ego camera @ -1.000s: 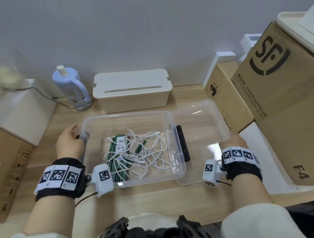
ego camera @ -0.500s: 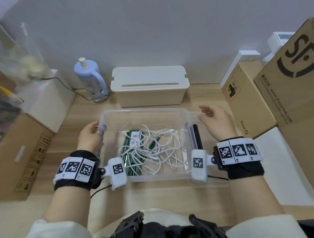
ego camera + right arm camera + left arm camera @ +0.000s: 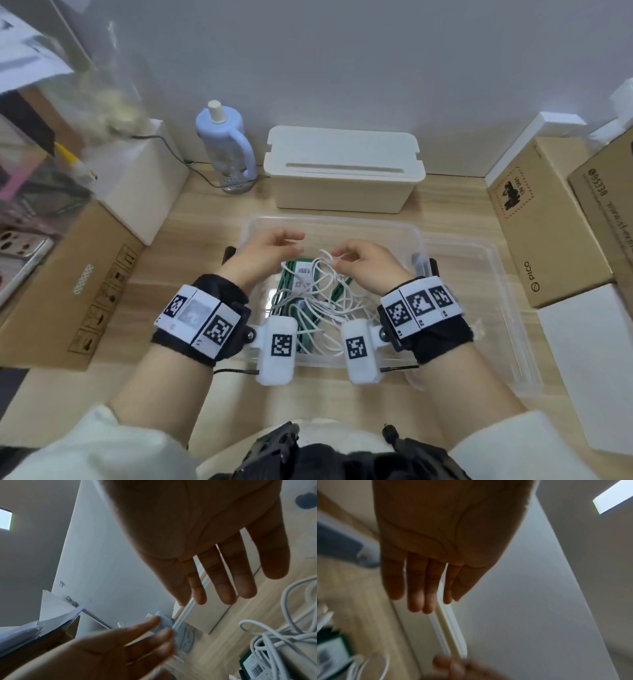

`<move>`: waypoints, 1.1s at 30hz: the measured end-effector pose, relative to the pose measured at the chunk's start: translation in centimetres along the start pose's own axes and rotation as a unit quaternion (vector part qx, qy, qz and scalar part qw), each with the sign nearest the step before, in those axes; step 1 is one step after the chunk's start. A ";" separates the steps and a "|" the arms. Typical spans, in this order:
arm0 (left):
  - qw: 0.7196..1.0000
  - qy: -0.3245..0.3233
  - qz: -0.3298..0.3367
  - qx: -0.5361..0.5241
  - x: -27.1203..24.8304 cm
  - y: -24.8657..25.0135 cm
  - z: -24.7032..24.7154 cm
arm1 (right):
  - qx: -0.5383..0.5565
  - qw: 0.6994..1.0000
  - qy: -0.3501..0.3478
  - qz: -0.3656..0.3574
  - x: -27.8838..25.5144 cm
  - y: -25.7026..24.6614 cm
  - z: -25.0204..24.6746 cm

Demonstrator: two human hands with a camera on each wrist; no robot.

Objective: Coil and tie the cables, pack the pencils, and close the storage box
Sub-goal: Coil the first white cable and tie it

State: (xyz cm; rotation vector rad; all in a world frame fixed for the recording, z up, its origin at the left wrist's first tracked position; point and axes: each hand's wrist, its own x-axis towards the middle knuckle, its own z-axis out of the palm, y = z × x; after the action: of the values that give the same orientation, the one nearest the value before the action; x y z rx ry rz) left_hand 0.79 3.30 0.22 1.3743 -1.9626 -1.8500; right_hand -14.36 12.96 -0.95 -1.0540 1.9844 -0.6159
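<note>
Both hands hovered over the clear storage box [image 3: 419, 240], the left hand [image 3: 263, 255] above its far-left part and the right hand [image 3: 368, 265] over its middle, just above the tangle of white cables [image 3: 318, 301]. The wrist views showed each palm flat with straight, slightly parted fingers holding nothing; from the head view the right fingertips looked close to a loop of cable, but contact could not be confirmed.

The cables lay heaped loosely inside the box on top of a green pack [image 3: 291, 274] with a barcode label — probably the pencils, though that was a guess. The main risk was the knot itself: lifting one strand would likely drag the whole heap, and perhaps the green pack, up with it. A snagged loop could also catch on the box rim or its dark side latch [image 3: 432, 272].

Room was tight. A white lidded case [image 3: 342, 178] stood just beyond the far wall of the box, cardboard cartons [image 3: 548, 226] crowded the right, another carton [image 3: 82, 291] the left, and the clear lid [image 3: 493, 308] lay open at the right — so the freest space for coiling seemed to be the bare wooden tabletop [image 3: 205, 233] near the person, or straight upward.
</note>
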 end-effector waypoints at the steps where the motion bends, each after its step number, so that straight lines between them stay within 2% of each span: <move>1: 0.998 -0.053 -0.037 0.029 0.5 0.1 0.7 | 0.000 1.000 0.004 -0.001 0.2 0.0 0.1; 2: 0.992 -0.094 -0.073 0.050 1.0 0.2 1.3 | 0.000 1.000 0.008 -0.002 0.3 0.0 0.1; 4: 0.982 -0.121 -0.128 0.069 2.4 -0.2 2.0 | 0.009 1.000 0.015 -0.003 0.4 0.1 0.0; 10: 0.960 -0.092 -0.261 0.031 5.8 -1.4 2.5 | 0.049 0.999 0.017 -0.007 0.5 0.3 0.0; 13: 0.956 -0.106 -0.272 0.005 6.4 -2.2 2.6 | 0.065 0.998 0.018 -0.007 0.4 0.6 -0.1; 15: 0.956 -0.101 -0.269 -0.057 6.4 -2.3 2.5 | 0.080 0.997 0.017 -0.007 0.3 0.7 -0.2; 18: 0.958 -0.086 -0.213 -0.170 5.3 -1.5 1.9 | 0.096 0.994 0.042 -0.015 0.3 0.9 -0.3; 22: 0.969 -0.123 -0.089 -0.194 2.2 1.2 1.3 | 0.165 0.984 0.064 -0.034 0.1 0.4 -0.3; 25: 0.970 -0.126 -0.005 -0.207 0.4 2.8 1.3 | 0.226 0.972 0.014 -0.067 -0.3 -0.4 -0.2; 27: 0.963 -0.120 0.048 -0.238 -0.4 3.7 1.0 | 0.209 0.973 -0.034 -0.096 -0.5 -0.6 -0.1; 30: 0.958 -0.064 0.114 -0.255 -0.9 4.6 0.2 | 0.169 0.978 -0.063 -0.100 -1.1 -0.2 -0.4; 33: 0.945 0.062 0.148 -0.286 -1.0 4.4 -0.7 | 0.106 0.991 -0.024 -0.080 -1.3 0.9 -1.4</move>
State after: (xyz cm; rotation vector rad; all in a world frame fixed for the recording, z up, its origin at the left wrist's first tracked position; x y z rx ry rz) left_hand -0.48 2.75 4.53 0.9328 -1.3194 -1.9104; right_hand -15.45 14.66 -0.28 -1.0912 1.7609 -0.8598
